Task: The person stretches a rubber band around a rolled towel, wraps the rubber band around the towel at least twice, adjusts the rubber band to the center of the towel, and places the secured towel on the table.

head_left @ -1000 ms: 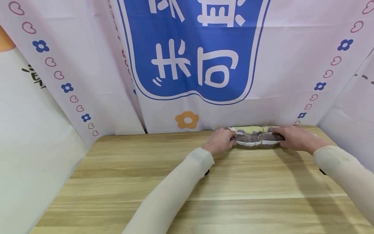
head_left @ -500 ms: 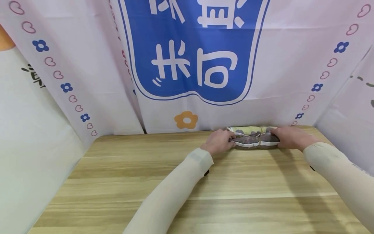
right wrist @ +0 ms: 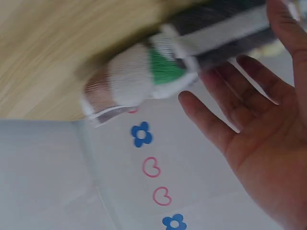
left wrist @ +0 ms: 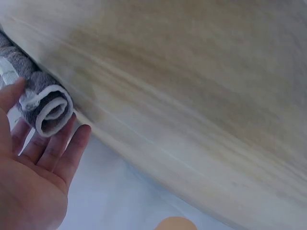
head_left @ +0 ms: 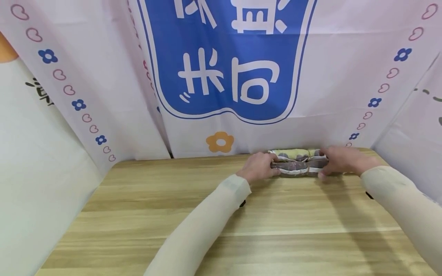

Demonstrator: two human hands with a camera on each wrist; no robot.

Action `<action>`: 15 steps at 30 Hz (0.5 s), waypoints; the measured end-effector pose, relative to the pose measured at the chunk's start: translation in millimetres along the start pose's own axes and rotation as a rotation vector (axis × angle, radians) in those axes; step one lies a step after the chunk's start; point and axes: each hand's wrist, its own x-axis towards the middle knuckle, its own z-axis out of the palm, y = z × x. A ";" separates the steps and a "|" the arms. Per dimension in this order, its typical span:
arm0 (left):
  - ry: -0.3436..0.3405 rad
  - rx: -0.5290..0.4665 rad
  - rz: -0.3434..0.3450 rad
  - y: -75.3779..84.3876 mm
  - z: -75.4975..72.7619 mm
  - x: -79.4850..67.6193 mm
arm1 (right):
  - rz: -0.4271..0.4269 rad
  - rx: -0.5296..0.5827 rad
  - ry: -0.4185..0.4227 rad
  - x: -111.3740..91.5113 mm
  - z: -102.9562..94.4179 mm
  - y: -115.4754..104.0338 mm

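A grey-brown rolled towel (head_left: 292, 166) with a white stripe lies along the table's back edge. Behind it is a yellow roll (head_left: 294, 153) with grey spots. At the left end, my left hand (head_left: 256, 168) holds the grey roll, thumb on its near side and fingers across its far side. The coiled towel end (left wrist: 53, 112) shows in the left wrist view. Over the other end is my right hand (head_left: 347, 159), thumb and fingers spread. The right wrist view shows a white, green and brown fabric bundle (right wrist: 129, 74) beside the grey towel (right wrist: 225, 36).
The wooden table (head_left: 172, 203) stretches in front of the rolls. A white printed cloth (head_left: 193, 134) with a blue sign hangs directly behind its back edge. White walls of cloth stand at the left and right sides.
My right hand has slid left along the towels, and its thumb has since lifted away from the grey roll's near side. The rolls have shifted slightly left. My left hand keeps its hold.
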 end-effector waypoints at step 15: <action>0.222 0.001 -0.141 -43.9 -43.5 -39.2 | -0.024 -0.005 0.229 26.8 5.9 -91.2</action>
